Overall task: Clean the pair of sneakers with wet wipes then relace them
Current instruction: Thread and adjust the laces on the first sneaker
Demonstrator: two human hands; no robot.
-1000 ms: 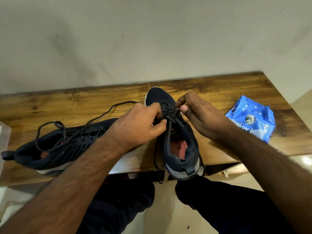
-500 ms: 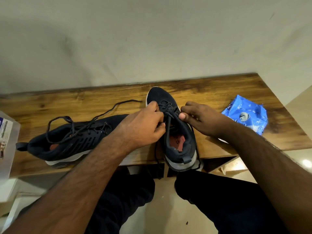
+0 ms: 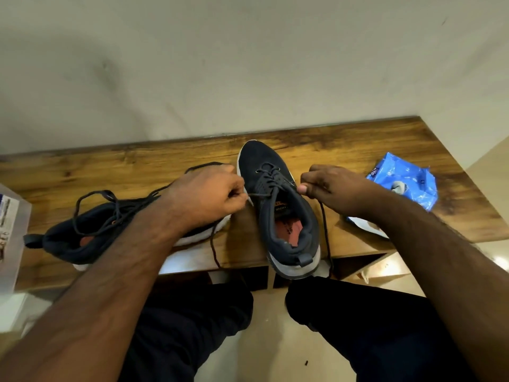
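A dark navy sneaker [image 3: 278,205] with a white sole stands upright in the middle of the wooden table [image 3: 115,172], toe toward the wall. Its dark lace [image 3: 265,179] runs out to both sides. My left hand [image 3: 209,197] pinches the left lace end beside the shoe. My right hand [image 3: 333,188] pinches the right lace end, which hangs down over the table edge. The second navy sneaker [image 3: 91,232] lies on its side at the left, partly under my left forearm, its lace loose.
A blue wet-wipe pack [image 3: 405,180] lies at the right of the table, with a white wipe [image 3: 363,227] beside my right forearm. A clear box [image 3: 11,230] sits at the left edge. A wall rises behind the table. My knees are below the front edge.
Both hands have moved apart from over the sneaker's tongue to either side of it, drawing the lace ends outward.
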